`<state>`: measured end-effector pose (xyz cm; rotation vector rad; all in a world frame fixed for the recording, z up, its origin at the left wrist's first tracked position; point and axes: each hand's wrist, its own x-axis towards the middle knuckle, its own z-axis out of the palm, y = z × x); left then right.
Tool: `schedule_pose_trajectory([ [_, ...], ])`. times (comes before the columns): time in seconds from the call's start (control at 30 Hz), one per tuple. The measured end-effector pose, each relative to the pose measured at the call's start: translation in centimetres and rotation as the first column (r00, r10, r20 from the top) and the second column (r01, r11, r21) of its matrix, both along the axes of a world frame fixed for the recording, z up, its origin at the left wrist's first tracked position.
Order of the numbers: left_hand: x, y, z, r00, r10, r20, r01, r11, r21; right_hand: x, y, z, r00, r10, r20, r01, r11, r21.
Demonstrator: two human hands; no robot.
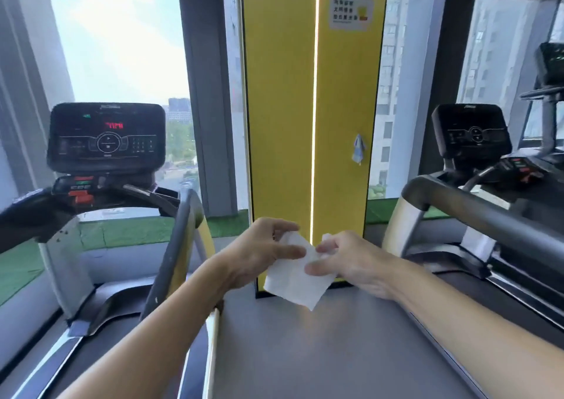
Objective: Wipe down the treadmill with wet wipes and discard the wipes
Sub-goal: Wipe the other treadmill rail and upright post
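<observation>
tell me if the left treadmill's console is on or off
On: the console shows lit red digits on its dark screen.

1 head view, forward-down, facing yellow pillar (280,93).

A: Where do we have the hands?
B: Both lower centre of frame, close together. We've got the left hand (262,253) with thumb and fingers pinching the wipe (291,282) at its upper left.
A: And the other?
B: We see the right hand (354,261) back up, fingers curled, pinching the wipe's right edge. Our left forearm (158,331) enters bottom left, right forearm (476,307) from the right edge. Both are bare and converging.
</observation>
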<state>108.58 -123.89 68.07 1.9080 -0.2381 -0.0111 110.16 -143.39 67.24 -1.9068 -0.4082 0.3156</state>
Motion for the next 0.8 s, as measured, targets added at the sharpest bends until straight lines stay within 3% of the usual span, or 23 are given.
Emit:
schedule_pose_trajectory([
  [0.1,5.4,-0.1,0.6,0.998,0.060,0.031,-0.066,0.966,0.249,7.7,-1.0,0.4,0.991,0.067,0.119,-0.050,0.989,-0.142],
  [0.17,8.7,0.2,0.5,0.994,0.101,0.035,-0.107,0.917,0.384,12.3,-0.6,0.4,0.983,0.083,0.166,-0.061,0.989,-0.132],
  [0.23,12.3,0.7,0.1,0.969,0.242,0.058,-0.243,0.866,0.437,16.6,0.6,0.3,0.979,0.115,0.170,-0.103,0.992,-0.074],
  [0.33,18.1,1.8,-0.2,0.908,0.388,0.159,-0.419,0.817,0.397,23.3,3.2,-0.5,0.984,0.161,0.078,-0.171,0.975,0.143],
  [0.43,24.6,3.8,-0.4,0.878,0.431,0.210,-0.476,0.832,0.284,30.1,5.8,-1.2,0.983,0.173,-0.059,-0.141,0.924,0.357],
  [0.5,29.4,5.4,-0.8,0.851,0.471,0.232,-0.518,0.826,0.223,34.6,7.6,-1.3,0.956,0.265,-0.129,-0.182,0.875,0.449],
  [0.63,39.7,8.6,-0.8,0.816,0.525,0.242,-0.567,0.807,0.163,44.5,11.8,-1.5,0.937,0.303,-0.171,-0.199,0.870,0.451],
  [0.8,51.0,13.7,-1.9,0.800,0.531,0.278,-0.596,0.757,0.269,56.7,17.5,-2.7,0.950,0.165,-0.265,-0.025,0.886,0.463],
])
